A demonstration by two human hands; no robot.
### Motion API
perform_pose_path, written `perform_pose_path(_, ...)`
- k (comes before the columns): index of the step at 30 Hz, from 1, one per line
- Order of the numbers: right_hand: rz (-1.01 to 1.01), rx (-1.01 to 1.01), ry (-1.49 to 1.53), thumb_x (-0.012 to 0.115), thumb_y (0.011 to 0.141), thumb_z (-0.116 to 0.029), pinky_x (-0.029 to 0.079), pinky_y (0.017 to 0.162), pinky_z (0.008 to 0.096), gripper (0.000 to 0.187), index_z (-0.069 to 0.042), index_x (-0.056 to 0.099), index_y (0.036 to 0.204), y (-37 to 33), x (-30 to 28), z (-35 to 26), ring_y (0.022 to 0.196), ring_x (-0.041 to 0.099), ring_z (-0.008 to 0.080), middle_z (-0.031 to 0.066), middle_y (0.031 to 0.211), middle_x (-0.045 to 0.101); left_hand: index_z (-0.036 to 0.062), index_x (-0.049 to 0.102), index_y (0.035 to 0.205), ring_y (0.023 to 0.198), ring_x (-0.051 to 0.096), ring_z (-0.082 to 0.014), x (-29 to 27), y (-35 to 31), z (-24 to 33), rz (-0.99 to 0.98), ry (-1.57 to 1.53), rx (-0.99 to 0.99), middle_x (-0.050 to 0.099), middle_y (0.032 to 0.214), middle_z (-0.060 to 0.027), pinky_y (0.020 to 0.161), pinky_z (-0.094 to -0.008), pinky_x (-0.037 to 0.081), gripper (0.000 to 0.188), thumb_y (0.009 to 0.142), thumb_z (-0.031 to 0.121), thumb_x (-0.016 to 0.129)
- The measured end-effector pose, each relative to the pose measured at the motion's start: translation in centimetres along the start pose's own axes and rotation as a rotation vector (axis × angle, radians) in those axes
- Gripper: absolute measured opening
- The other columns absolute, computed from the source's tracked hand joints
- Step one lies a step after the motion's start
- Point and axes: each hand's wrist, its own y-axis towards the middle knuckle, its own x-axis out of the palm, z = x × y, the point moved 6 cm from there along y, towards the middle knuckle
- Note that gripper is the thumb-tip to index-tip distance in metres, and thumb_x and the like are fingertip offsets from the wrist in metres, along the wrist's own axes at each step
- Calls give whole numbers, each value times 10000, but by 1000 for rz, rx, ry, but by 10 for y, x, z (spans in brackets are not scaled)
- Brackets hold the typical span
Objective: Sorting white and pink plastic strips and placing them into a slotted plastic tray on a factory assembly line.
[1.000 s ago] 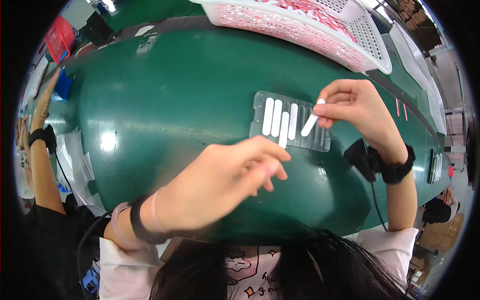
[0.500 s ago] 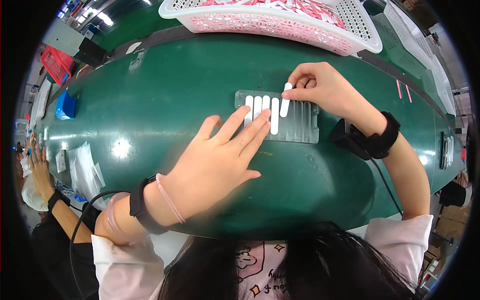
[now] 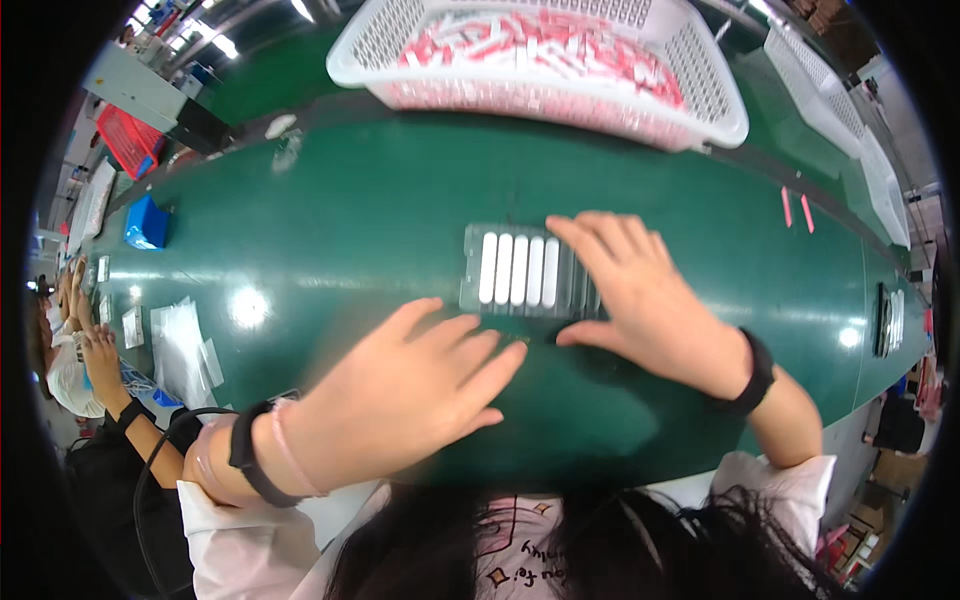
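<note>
Several slim white strips point(image 3: 519, 270) with rounded ends, shaped like nail files, lie side by side in a clear grooved plastic tray point(image 3: 470, 272). My right hand point(image 3: 658, 315) is over the tray's right part and hides some of its grooves. Its thumb and fingers are spread, with nothing visible between them. My left hand point(image 3: 395, 385), slightly blurred, hovers just below and left of the tray, fingers apart and holding nothing.
Beyond the tray, a white perforated basket point(image 3: 375, 75) holds many pink and white strips. Two pink strips point(image 3: 797, 209) lie at the right. A blue box point(image 3: 147, 222) and clear plastic bags point(image 3: 183, 350) sit left, near another person's hand point(image 3: 103, 365).
My right hand has let go of a white strip, which now lies in the tray, and has opened. My left hand has drawn back from the strips. The view has shifted, showing more of the basket.
</note>
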Motion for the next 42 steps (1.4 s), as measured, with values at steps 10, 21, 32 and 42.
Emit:
perform_pose_path(10, -15, -135, -192, 727, 544, -133, 397, 727, 347, 836, -3, 308, 1256, 2, -6, -16, 817, 492, 245, 114, 907, 490, 38, 525, 969, 783, 575, -294, -119, 144, -184, 207, 332, -194, 595, 816, -147, 691, -358, 449, 286, 753, 220, 571)
perform_pose_path(21, -12, -58, -232, 715, 546, -85, 415, 707, 340, 821, -2, 316, 1259, 5, 12, -8, 780, 495, 251, 125, 890, 491, -73, 514, 969, 590, 601, -243, -34, 188, -210, -473, 103, -656, 578, 878, -185, 536, -341, 485, 737, 585, 536, 668)
perform_pose_path(32, 14, -81, -243, 712, 534, -79, 422, 701, 349, 798, 12, 345, 1237, 5, 13, -7, 806, 500, 266, 135, 910, 488, -24, 513, 656, 563, 605, -207, -26, 193, -229, -249, -28, -597, 585, 696, -133, 464, -297, 502, 335, 642, 267, 679)
perform_pose_path(42, -5, -20, -289, 735, 520, -115, 424, 702, 359, 834, -23, 322, 1238, 4, 18, -1, 840, 507, 274, 130, 947, 484, -57, 561, 755, 558, 590, -216, -27, 205, -224, -172, -94, -732, 599, 742, -149, 448, -324, 474, 480, 621, 384, 696)
